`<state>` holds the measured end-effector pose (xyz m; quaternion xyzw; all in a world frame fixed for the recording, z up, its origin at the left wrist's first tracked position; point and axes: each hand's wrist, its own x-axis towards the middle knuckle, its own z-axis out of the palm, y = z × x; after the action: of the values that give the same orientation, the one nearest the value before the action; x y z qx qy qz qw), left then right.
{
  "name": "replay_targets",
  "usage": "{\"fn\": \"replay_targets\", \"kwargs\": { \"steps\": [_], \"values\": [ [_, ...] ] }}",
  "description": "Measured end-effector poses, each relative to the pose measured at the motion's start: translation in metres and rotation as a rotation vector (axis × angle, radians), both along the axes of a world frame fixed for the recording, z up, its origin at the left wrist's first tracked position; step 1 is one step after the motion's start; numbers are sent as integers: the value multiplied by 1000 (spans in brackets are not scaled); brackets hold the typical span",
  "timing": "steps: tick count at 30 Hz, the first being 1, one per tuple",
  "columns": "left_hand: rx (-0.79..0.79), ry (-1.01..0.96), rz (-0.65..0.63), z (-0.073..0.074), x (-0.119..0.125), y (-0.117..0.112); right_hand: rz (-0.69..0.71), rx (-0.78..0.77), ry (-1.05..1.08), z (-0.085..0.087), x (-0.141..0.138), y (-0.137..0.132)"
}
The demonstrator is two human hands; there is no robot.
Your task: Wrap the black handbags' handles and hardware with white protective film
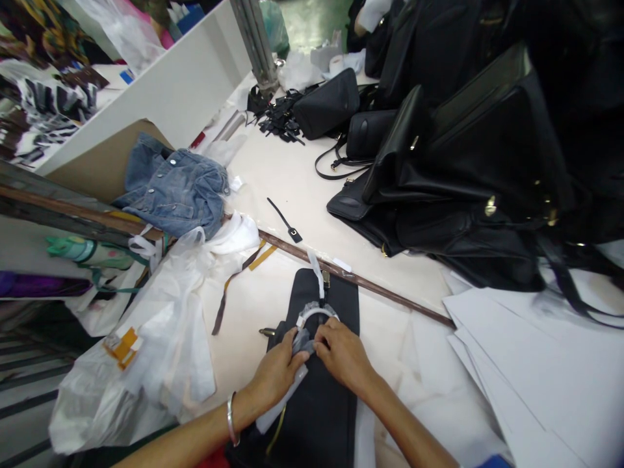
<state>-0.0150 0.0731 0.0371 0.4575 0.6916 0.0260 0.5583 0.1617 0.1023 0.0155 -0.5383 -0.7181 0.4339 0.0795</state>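
On the desk [287, 188], atop a black bag [341, 299], the wrapped handle [316, 313] arched just beyond both hands; the left hand [277, 372] and right hand [344, 354] had fingers clamped on its lower wrapping.

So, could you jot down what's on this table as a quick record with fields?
Left hand: grips the grey wrapping on the bag handle
Right hand: pinches the same wrapping
Under the hands: flat black bag
Right side: pile of black bags, white sheets
Left side: denim jacket, plastic bags
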Motion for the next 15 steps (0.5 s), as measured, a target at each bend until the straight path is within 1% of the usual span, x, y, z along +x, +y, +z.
{"fn": "replay_targets", "kwargs": {
  "steps": [4,9,12,15],
  "values": [
    [0,15,-38,0,-2,1,10,56,-63,3,-4,0],
    [-5,-4,-128,-2,-8,2,-9,101,-213,6,-5,3],
    [-10,-2,-157,-2,-10,1,7,93,-298,7,-4,5],
    [-36,-26,-155,-1,-13,1,55,55,-274,5,1,9]
  ]
}}
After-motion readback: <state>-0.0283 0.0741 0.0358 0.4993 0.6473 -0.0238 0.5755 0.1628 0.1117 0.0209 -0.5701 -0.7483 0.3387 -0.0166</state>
